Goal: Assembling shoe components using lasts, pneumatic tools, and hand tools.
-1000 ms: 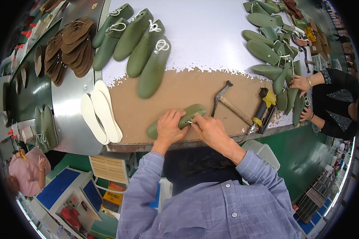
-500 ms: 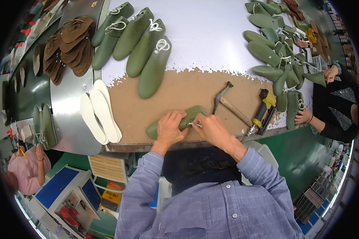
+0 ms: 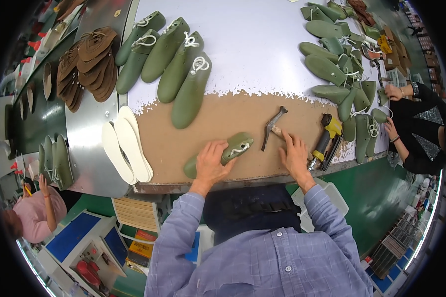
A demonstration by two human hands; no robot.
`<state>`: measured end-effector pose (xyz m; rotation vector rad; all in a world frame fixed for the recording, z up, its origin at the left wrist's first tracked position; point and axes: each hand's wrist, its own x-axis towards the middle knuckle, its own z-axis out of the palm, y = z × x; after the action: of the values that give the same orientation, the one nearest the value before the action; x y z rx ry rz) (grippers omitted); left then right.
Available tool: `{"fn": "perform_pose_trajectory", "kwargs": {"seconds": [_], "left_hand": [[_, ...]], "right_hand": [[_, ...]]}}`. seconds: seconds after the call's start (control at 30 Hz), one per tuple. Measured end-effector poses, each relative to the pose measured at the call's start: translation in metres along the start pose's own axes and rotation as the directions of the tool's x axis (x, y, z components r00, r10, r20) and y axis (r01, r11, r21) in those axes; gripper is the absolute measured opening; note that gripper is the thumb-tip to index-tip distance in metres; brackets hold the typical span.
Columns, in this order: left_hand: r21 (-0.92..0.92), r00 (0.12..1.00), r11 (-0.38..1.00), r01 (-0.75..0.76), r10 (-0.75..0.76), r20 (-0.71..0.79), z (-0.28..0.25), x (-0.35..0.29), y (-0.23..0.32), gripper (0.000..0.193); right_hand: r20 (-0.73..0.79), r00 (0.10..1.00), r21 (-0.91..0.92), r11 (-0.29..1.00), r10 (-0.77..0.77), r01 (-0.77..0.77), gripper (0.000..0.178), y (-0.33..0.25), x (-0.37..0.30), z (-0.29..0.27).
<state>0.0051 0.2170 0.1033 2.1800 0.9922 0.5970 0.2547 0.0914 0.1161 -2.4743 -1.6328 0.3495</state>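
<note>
A white worktable with a worn brown near patch point(image 3: 238, 111) filled the middle. Near its edge lay a smooth green foot-shaped shoe last point(image 3: 240, 140) — directly under the left hand point(image 3: 211, 163), which gripped its middle. Farther right, the right hand point(image 3: 296, 157) covered the wooden handle of a dark-headed hammer point(image 3: 269, 127) — fingers slightly apart, whether gripping could not be told. White cord point(image 3: 241, 149) crossed the last's right end.

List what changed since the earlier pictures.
The right hand has left the green shoe last and moved right, to the handle of the hammer; whether it grips is unclear. A co-worker's hands have shifted too. The left hand stays on the last; the insoles and nail gun lie as before.
</note>
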Motion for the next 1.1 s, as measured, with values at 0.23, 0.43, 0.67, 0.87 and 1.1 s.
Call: {"fn": "perform_pose_trajectory", "kwargs": {"seconds": [0.23,0.43,0.67,0.87,1.1], "left_hand": [[0.002,0.998,1.0,-0.028,0.028,-0.065,0.003,-0.004,-0.003,0.044],[0.013,0.999,1.0,-0.021,0.021,-0.037,0.001,-0.004,0.0,0.045],[0.029,1.0,0.999,0.017,-0.018,0.015,-0.002,-0.004,0.004,0.045],[0.019,0.999,0.999,-0.037,0.037,0.008,-0.004,-0.005,-0.006,0.045],[0.053,0.998,0.997,-0.061,0.06,0.035,0.003,-0.005,-0.01,0.045]], "right_hand": [[0.052,0.999,0.305,0.952,-0.007,-0.01,0.046,-0.008,0.007,-0.034],[-0.199,0.978,0.568,0.82,0.057,0.067,0.046,-0.054,-0.039,-0.074],[-0.039,0.989,0.741,0.668,0.142,-0.067,0.043,-0.071,-0.038,-0.082],[0.194,0.981,0.669,0.734,-0.023,-0.115,0.04,-0.083,-0.031,-0.066],[-0.08,0.995,0.407,0.913,0.059,-0.021,0.036,-0.042,-0.033,-0.039]]}}
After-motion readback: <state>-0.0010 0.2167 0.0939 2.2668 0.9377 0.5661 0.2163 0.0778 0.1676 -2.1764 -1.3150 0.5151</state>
